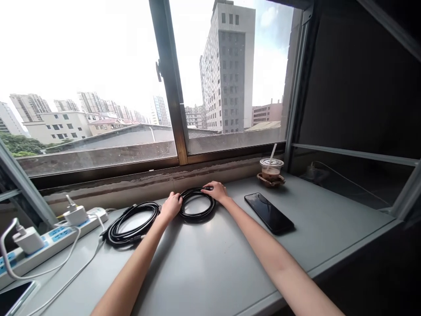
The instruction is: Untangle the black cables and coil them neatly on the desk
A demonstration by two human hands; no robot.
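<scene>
Both hands are at a black coiled cable [197,215] that lies as a ring on the grey desk. My left hand [171,205] grips its left side, with fingers curled at the rim. On the upper right of the ring, my right hand [216,192] pinches the cable near what looks like its connector end. A second black coiled cable [113,233] rests on the desk just left of my left hand, partly behind the wrist.
A white power strip [54,240] with chargers and white cords runs along the left. One phone [16,298] sits at the lower left corner, and a black phone [269,213] lies to the right. A drink cup [271,170] in a carrier stands near the window.
</scene>
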